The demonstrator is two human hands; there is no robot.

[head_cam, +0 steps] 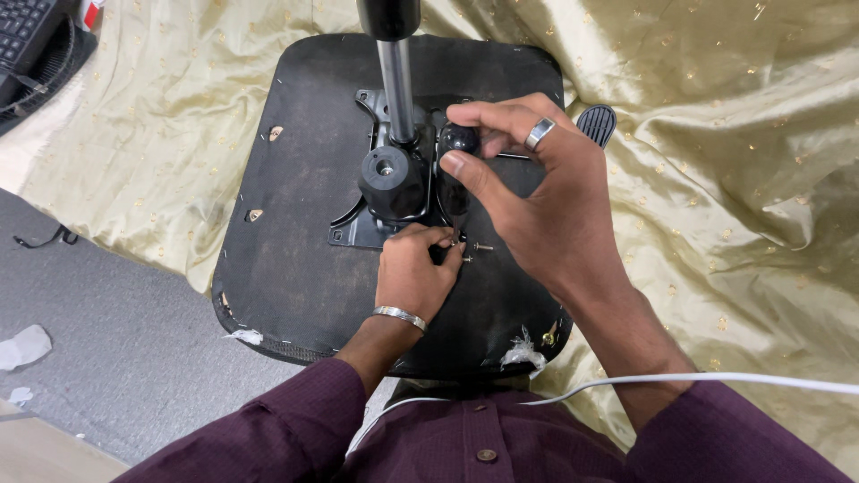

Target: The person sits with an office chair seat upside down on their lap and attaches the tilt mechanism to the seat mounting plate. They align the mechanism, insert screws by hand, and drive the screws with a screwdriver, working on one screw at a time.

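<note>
An upturned black chair seat [295, 206] lies on a gold cloth, its black metal mechanism plate [353, 228] and chrome gas column [396, 89] pointing up at me. My right hand [528, 197] grips the black handle of a screwdriver [456, 143], which stands upright over the plate's near right corner. My left hand [413, 273] pinches the screwdriver's lower shaft and a small screw at the tip. A loose screw [483, 246] lies on the seat just right of my fingers.
Gold fabric [716, 179] covers the surface around the seat. A black paddle lever [597, 123] sticks out at the right. A keyboard [22, 27] sits at top left. Grey floor with paper scraps [24, 347] lies at left. A white cable [716, 380] crosses my right sleeve.
</note>
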